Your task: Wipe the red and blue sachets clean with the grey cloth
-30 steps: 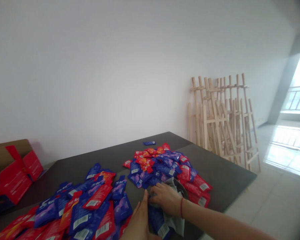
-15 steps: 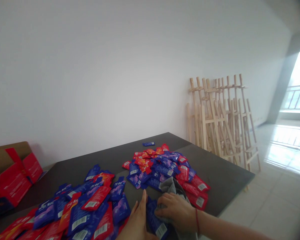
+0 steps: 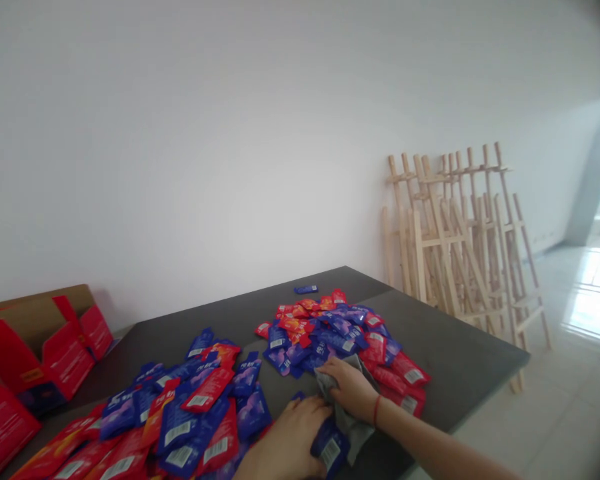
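My left hand [image 3: 291,437] lies at the bottom centre with its fingers bent over a blue packet [image 3: 331,448], whose barcode end sticks out on the right. Just beyond it, my right hand [image 3: 349,389], with a red string at the wrist, is closed on a crumpled grey cloth [image 3: 353,427]. The cloth hangs down beside the blue packet. Touching the far side of that hand is a heap of blue and red packets [image 3: 337,341]. A second, larger pile of such packets [image 3: 200,413] spreads out to the left of my left hand.
Open red cardboard boxes [image 3: 55,363] stand at the table's left end. A single blue packet [image 3: 306,289] rests near the back edge of the dark table [image 3: 460,350]. Wooden easels [image 3: 455,247] lean against the wall beyond the right edge.
My left hand has gone from stretched fingers to bent ones over the blue packet. My right hand has moved off that packet, farther away, with the cloth. The view has turned slightly left.
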`<state>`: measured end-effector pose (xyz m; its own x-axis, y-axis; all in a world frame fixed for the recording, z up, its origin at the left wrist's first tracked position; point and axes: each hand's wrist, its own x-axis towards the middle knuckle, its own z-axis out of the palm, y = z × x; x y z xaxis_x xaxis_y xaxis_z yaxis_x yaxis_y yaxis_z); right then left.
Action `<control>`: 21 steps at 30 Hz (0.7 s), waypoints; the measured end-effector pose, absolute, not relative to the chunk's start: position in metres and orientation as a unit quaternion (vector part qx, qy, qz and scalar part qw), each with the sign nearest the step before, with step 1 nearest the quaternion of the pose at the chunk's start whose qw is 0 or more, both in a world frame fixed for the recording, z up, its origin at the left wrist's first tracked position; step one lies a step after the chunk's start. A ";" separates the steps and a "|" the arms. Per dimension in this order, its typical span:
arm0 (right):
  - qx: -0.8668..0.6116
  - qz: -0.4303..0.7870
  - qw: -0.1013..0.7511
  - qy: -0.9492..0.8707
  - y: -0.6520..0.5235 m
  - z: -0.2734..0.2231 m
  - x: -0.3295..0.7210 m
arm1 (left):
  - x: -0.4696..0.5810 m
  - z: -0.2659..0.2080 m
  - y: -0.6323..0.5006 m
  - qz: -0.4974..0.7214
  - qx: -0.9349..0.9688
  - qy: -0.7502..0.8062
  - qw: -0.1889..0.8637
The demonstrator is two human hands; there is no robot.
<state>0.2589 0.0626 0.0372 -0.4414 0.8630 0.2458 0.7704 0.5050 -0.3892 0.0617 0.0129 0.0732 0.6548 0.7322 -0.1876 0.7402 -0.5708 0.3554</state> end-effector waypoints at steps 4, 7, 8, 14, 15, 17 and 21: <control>-0.435 0.173 0.328 -0.821 0.058 0.025 0.267 | 0.078 0.089 0.026 -0.074 0.924 0.346 0.142; -0.440 0.175 0.342 -0.812 0.055 0.020 0.265 | 0.082 0.101 0.028 -0.104 0.936 0.334 0.049; -0.443 0.174 0.339 -0.812 0.055 0.020 0.264 | 0.080 0.105 0.027 -0.108 0.937 0.332 0.025; -0.451 0.172 0.327 -0.812 0.054 0.021 0.262 | 0.016 0.129 0.026 -0.018 0.911 0.410 -0.031; -0.450 0.172 0.330 -0.812 0.053 0.021 0.262 | -0.005 0.130 0.028 0.004 0.894 0.447 -0.035; -0.449 0.172 0.332 -0.811 0.053 0.021 0.262 | -0.056 0.124 0.034 0.061 0.870 0.486 -0.056; -0.449 0.176 0.330 -0.811 0.051 0.022 0.261 | -0.160 0.088 0.045 0.112 0.866 0.477 -0.096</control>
<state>0.2611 0.0515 0.0223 -0.3786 0.8451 0.3775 0.6135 0.5346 -0.5813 -0.1605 0.0454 0.0876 0.5191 0.8059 0.2848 0.8486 -0.5258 -0.0587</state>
